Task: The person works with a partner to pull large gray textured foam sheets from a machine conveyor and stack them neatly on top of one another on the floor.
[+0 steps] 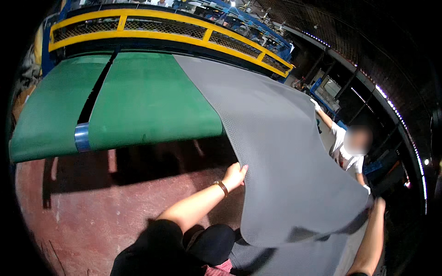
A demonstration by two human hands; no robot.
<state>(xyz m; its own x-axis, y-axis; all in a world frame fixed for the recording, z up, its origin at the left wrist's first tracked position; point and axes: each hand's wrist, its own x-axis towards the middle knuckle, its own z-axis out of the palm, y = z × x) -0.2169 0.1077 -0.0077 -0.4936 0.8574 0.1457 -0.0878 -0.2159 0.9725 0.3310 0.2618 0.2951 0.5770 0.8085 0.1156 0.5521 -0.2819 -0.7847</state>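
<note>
Grey sheet [281,133] is stretching from near the yellow guard rail [209,34], covering the right side of the green belt [152,96] and hanging off its front, near end sagging above a second grey sheet [317,257]. Left hand [236,176] is clamping the sheet's left edge, thumb against fingers. Right hand [379,204] is sitting by the near right corner; can't tell if its grip is on it.

Risks, my read:
- Left grip is covering only a small bit of edge. Uneven pull could be slipping it or creasing the sheet diagonally.
- Co-worker [343,152] is holding the right side, one gloved hand [315,105] up the edge, the other [367,189] near the right hand's corner. Pulling out of sync could be skewing the whole thing.
- Middle is bellying with nothing visibly propping it; near edge could be folding under or snagging on the lower sheet.

Edges/room: left edge is running clear of the belt's front lip, with open red floor [92,216] on that side. Right side is tighter, co-worker standing close. Near end is hanging right by the wearer's knees, so backing room is looking short.
</note>
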